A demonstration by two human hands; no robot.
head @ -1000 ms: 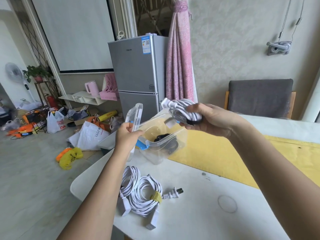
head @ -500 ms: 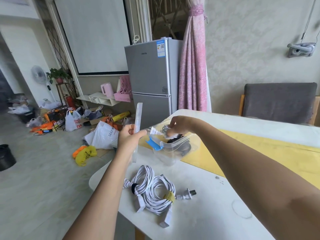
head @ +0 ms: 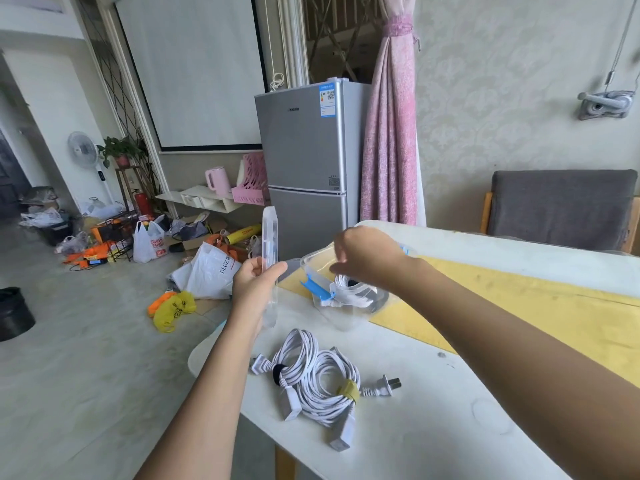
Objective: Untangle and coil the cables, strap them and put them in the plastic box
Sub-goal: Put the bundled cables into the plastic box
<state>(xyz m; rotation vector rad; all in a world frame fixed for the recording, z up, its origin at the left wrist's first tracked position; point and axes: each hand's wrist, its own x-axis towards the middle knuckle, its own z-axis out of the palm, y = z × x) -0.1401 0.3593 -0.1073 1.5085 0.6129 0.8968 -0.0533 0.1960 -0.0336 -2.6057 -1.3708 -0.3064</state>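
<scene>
Head cam: left grip pinches the lid; right grip sits over the plastic box, can't tell if it's holding anything. Table coils look light and floppy, so grab by the strap.

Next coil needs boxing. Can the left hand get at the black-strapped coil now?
Likely not yet: the left hand grips the lid, so its fingers are taken. The black-strapped coil lies uncovered on the table near it, so the path looks free.

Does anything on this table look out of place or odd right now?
Nothing damaged or spilled. Two strapped white cable coils lie near the edge of the white table, outside the clear plastic box.
</scene>
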